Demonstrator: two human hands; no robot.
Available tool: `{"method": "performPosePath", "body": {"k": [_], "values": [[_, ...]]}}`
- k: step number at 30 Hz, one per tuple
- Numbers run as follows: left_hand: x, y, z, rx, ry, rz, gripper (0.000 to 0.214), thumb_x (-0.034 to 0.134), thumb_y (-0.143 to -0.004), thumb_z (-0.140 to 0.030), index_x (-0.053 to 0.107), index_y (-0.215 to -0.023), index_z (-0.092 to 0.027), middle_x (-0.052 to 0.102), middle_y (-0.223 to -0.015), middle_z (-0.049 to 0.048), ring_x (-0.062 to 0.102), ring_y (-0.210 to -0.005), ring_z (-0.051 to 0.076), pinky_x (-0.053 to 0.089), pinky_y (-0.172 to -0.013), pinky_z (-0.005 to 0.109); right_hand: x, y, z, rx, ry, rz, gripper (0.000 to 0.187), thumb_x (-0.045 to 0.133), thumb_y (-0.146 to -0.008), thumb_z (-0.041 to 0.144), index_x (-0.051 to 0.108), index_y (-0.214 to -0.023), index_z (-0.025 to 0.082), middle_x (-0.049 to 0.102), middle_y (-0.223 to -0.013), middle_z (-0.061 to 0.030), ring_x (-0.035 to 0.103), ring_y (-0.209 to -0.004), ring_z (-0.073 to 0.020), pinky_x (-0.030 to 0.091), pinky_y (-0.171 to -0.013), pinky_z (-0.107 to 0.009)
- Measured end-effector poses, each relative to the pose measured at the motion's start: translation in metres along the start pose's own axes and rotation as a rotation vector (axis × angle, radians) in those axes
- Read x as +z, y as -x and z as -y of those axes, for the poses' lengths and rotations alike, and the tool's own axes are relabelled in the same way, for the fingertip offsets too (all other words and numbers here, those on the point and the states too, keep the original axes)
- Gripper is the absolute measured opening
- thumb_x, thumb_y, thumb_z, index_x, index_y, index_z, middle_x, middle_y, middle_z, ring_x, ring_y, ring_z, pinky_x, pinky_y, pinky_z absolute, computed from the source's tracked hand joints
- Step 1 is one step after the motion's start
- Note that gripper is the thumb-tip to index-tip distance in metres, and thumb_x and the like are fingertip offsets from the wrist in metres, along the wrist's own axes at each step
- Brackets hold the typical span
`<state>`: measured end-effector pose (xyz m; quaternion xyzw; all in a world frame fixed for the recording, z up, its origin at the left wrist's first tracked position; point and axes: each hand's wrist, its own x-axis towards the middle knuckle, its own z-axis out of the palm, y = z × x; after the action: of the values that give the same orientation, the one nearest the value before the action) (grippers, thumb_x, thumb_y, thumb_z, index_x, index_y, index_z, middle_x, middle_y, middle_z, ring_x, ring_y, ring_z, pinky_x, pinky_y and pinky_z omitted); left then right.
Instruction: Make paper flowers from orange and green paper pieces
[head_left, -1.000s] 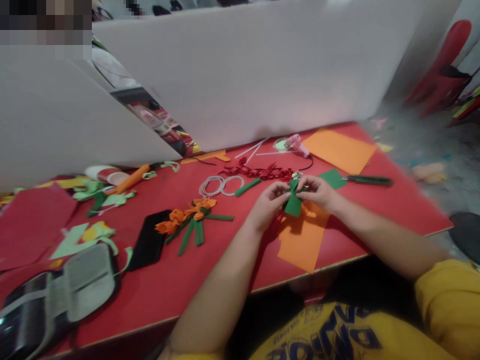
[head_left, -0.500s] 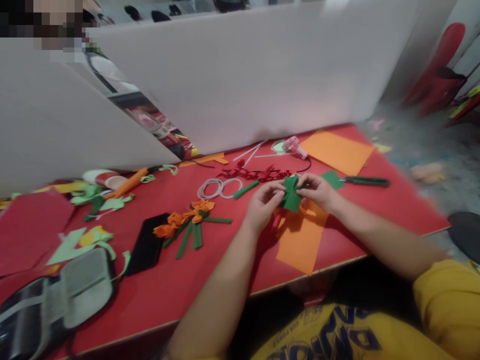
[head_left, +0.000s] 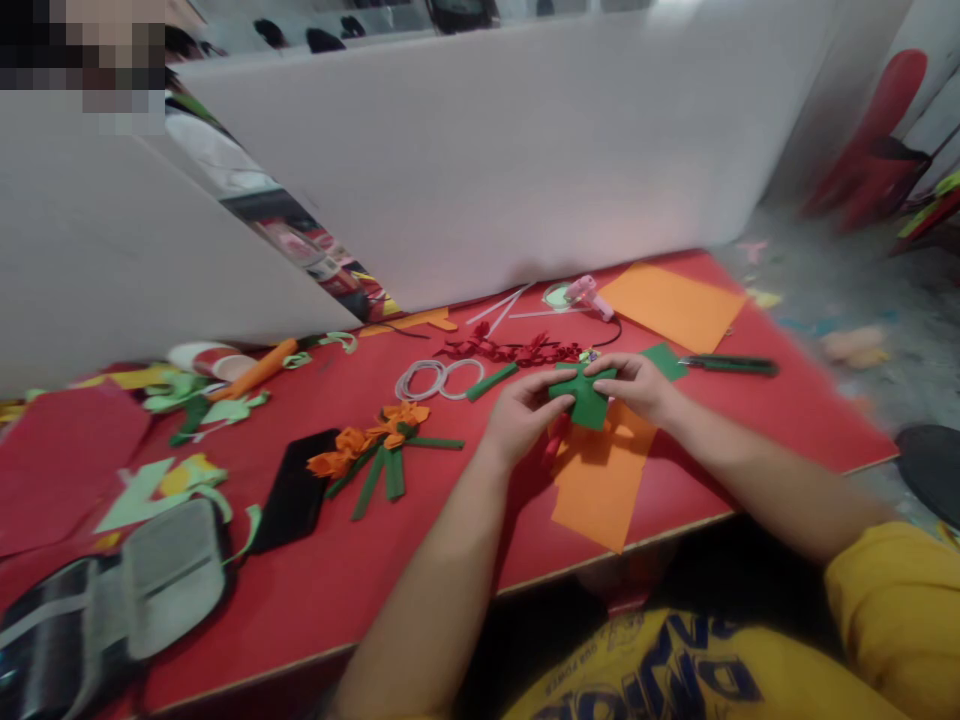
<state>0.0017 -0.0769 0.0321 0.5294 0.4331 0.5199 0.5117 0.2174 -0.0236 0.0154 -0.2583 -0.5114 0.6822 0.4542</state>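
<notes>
Between my two hands is a small piece of green paper or felt, held above the table. My left hand pinches its left edge between thumb and fingers. My right hand grips the upper right edge the same way. Below the green piece lie orange sheets, partly in its shadow, and a red object half hidden by my left hand. Just beyond my hands runs a row of red paper flowers. A green strip lies by my left hand; another green piece is beside my right.
Orange flowers with green stems and a black phone lie to the left, near an open case. A pink glue gun and an orange sheet are at the back. A cutter rests at right.
The green piece has been spread flatter and turned a little between my fingers. My left fingers have shifted onto its upper left part. The things on the table stay put.
</notes>
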Motion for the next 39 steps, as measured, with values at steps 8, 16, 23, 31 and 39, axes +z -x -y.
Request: {"method": "performPosePath", "body": {"k": [8,16,23,31,39], "values": [[-0.001,-0.004,0.004,0.086,-0.019,-0.093,0.036,0.099,-0.070,-0.038,0.086,-0.097,-0.020,0.083,-0.100,0.0084,0.078,-0.093,0.023,0.064,-0.088,0.037,0.004,0.002,0.009,-0.041,0.041,0.053,0.047,0.104,-0.064,0.036,0.084,-0.103,0.021,0.082,-0.098,-0.0035,0.077,-0.084,-0.0175,0.064,-0.075,-0.028],[0.000,-0.004,0.003,0.076,0.013,-0.098,0.037,0.100,-0.069,-0.042,0.083,-0.093,-0.019,0.082,-0.093,0.0067,0.075,-0.082,0.019,0.063,-0.079,0.032,0.006,0.002,0.006,-0.098,0.106,0.075,0.041,0.104,-0.066,0.041,0.085,-0.097,0.021,0.081,-0.091,-0.0040,0.076,-0.081,-0.0183,0.066,-0.078,-0.032],[-0.002,-0.006,0.005,0.097,0.047,-0.127,0.041,0.099,-0.071,-0.046,0.081,-0.099,-0.022,0.078,-0.092,0.0037,0.071,-0.080,0.016,0.058,-0.070,0.025,0.003,0.002,0.009,-0.123,0.166,0.036,0.041,0.102,-0.068,0.046,0.086,-0.095,0.020,0.083,-0.093,-0.0063,0.078,-0.087,-0.0215,0.068,-0.083,-0.036],[-0.003,-0.003,0.002,0.135,-0.047,-0.130,0.035,0.099,-0.072,-0.047,0.083,-0.089,-0.020,0.080,-0.093,0.0074,0.075,-0.087,0.021,0.062,-0.082,0.032,0.003,0.001,0.009,-0.145,0.163,-0.004,0.037,0.101,-0.069,0.046,0.087,-0.094,0.022,0.083,-0.092,-0.0055,0.077,-0.087,-0.0213,0.068,-0.083,-0.036],[-0.009,-0.003,-0.001,0.104,-0.058,-0.093,0.045,0.102,-0.067,-0.044,0.087,-0.100,-0.020,0.084,-0.105,0.0110,0.078,-0.096,0.026,0.064,-0.089,0.039,0.002,0.000,0.013,-0.125,0.132,-0.020,0.037,0.101,-0.069,0.044,0.087,-0.094,0.021,0.083,-0.094,-0.0063,0.078,-0.089,-0.0225,0.066,-0.085,-0.038]]}}
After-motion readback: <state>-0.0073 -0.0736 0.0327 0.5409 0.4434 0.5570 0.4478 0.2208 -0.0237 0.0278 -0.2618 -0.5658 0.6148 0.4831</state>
